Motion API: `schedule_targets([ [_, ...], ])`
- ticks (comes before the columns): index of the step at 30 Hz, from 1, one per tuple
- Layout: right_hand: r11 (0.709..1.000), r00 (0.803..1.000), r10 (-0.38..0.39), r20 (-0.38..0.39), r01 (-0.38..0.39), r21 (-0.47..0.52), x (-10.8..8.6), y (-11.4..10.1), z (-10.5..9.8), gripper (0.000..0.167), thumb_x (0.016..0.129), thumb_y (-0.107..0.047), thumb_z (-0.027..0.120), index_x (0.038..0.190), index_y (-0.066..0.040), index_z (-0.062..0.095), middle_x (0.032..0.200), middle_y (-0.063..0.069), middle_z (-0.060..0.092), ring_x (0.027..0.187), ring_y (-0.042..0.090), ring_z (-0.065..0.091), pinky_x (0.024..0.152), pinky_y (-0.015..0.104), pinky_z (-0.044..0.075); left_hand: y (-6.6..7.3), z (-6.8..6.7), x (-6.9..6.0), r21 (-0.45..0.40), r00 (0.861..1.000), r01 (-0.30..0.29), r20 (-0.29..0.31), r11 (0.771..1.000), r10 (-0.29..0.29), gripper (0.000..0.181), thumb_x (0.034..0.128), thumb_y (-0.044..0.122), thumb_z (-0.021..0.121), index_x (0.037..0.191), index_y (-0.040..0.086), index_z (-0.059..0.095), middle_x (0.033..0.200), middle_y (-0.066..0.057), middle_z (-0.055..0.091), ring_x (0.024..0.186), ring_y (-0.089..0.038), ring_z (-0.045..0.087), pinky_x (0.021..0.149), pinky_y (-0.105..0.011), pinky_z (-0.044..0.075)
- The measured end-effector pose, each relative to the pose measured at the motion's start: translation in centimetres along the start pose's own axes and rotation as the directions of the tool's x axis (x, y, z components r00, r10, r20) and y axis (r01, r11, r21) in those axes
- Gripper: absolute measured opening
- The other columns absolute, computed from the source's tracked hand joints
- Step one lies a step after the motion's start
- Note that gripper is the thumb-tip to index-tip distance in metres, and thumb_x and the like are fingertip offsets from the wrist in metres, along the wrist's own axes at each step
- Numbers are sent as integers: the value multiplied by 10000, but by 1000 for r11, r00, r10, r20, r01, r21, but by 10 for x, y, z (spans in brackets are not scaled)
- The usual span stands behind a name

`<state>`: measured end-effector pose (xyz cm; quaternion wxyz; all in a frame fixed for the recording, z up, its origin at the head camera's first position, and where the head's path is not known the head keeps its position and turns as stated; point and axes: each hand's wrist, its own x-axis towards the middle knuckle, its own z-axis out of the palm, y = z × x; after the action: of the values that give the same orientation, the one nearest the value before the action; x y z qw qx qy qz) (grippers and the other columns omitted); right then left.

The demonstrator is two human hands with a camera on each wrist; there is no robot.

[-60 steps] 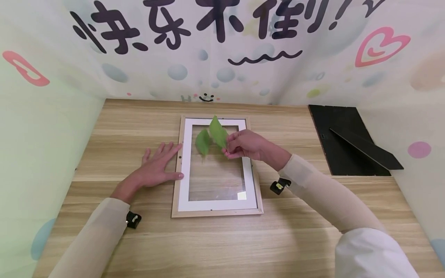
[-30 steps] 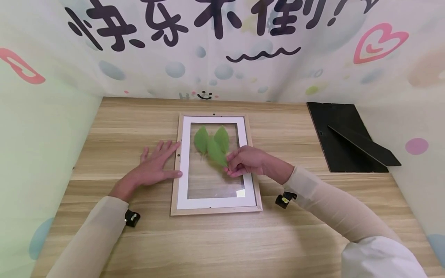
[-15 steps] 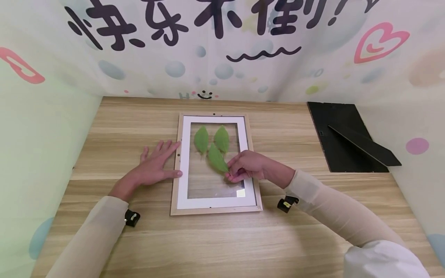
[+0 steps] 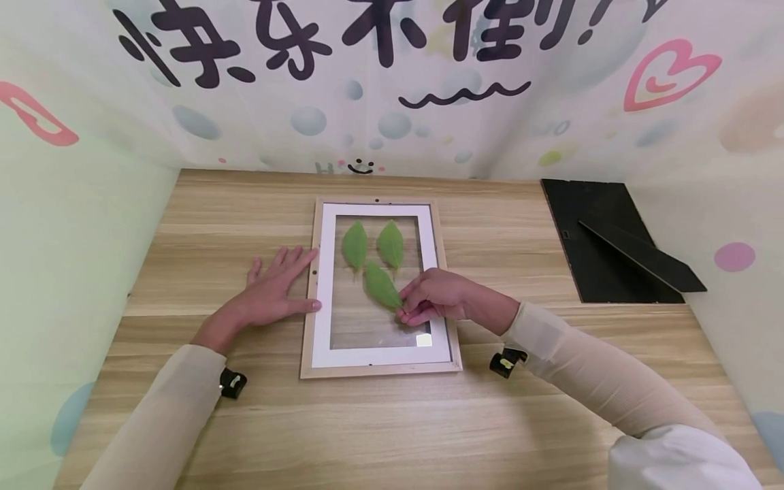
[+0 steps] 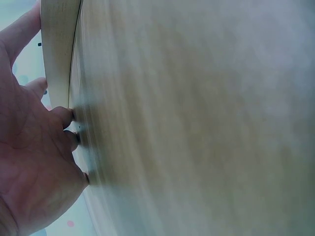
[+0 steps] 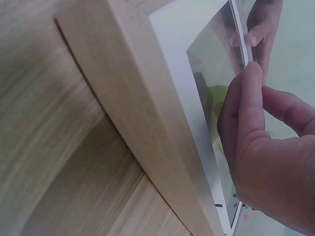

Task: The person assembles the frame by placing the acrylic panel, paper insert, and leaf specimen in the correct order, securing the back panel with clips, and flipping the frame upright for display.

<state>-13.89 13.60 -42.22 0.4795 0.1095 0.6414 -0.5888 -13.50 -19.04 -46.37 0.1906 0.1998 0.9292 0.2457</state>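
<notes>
A wooden picture frame [image 4: 381, 371] with a white mat and clear pane lies flat in the middle of the table. Two green leaves rest side by side on the upper pane, a left leaf [image 4: 354, 246] and a right leaf [image 4: 390, 245]. Below them a third leaf [image 4: 381, 284] slants down to the right, its lower end pinched between the thumb and fingers of my right hand [image 4: 436, 297]. My left hand [image 4: 269, 292] is spread with straight fingers, thumb and fingertips touching the frame's left side. The right wrist view shows my right hand [image 6: 275, 142] over the pane, mostly covering the leaf.
At the back right a black backing board [image 4: 603, 252] lies with its stand flap [image 4: 643, 255] raised. A printed cloth [image 4: 367, 129] closes off the table's back and sides. Wood-grain tabletop [image 4: 380, 429] stretches in front of the picture frame.
My right hand has brought the pinched leaf down from the pane's top right to below the other two, uncovering the right leaf. My left hand stays at the frame's edge.
</notes>
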Motion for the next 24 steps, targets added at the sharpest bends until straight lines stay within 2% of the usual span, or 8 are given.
schedule_targets([
  [4,1000,1000,12,-8,-12,5,-1,1,1,362,841,119,565,1196,126,495,837,182,682,695,201,692,694,273,589,0,0,0,5,1000,-2,-4,1000,2,980,857,659,573,1578,292,21,1630,-177,4,1482,-407,-78,1080,-695,-135],
  [17,1000,1000,15,0,-15,11,-8,5,3,317,867,101,556,1179,126,510,842,170,686,693,188,694,696,268,587,0,1,2,-1,1000,-4,5,1000,4,987,853,670,571,1575,308,5,1632,-161,-19,1482,-397,-98,1077,-691,-151],
  [24,1000,1000,13,-1,-13,2,-10,7,4,306,884,62,574,1179,123,517,843,166,694,685,181,695,682,267,588,0,0,0,-1,1000,-10,-10,1000,9,977,859,647,581,1579,289,25,1629,-181,-4,1479,-416,-83,1075,-701,-138],
])
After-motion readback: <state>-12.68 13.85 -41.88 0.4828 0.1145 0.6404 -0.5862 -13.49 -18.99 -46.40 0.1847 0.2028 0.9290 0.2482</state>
